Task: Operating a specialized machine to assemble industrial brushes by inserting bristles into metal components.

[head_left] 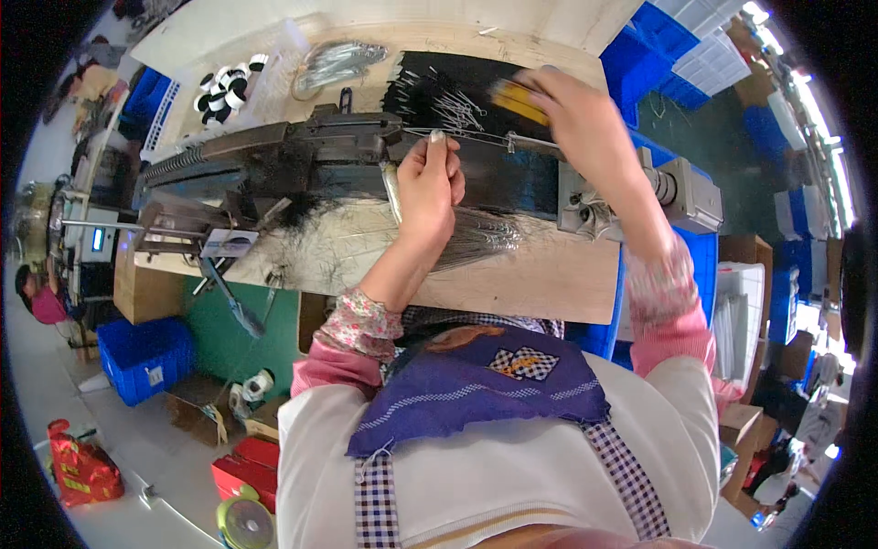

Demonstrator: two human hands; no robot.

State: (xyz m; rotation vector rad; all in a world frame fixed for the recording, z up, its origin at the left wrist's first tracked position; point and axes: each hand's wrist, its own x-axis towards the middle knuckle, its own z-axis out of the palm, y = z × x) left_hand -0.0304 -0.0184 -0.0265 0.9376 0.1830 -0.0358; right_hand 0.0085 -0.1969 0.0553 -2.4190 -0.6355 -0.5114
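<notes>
My left hand (428,188) is closed beside the end of a dark metal machine (347,142), thumb uppermost, at a thin wire (480,137). That wire stretches right to a small hook on a rod (535,144). What the fingers pinch is mostly hidden. Motion blurs my right hand (581,114), raised above the far right of the bench, its fingers round a yellow block-like object (521,102). Beneath it lies a black mat (430,73) with several short looped wire pieces (457,112). A silver handle-like part (391,190) hangs from the machine beside my left wrist.
A grey motor unit with a chuck (686,194) stands at the bench's right end. Long thin wires (476,240) lie on the near wood. Black-and-white spools (224,90) and a bundle of clear-wrapped wire (338,64) sit at the back left. Blue crates (654,41) flank the right.
</notes>
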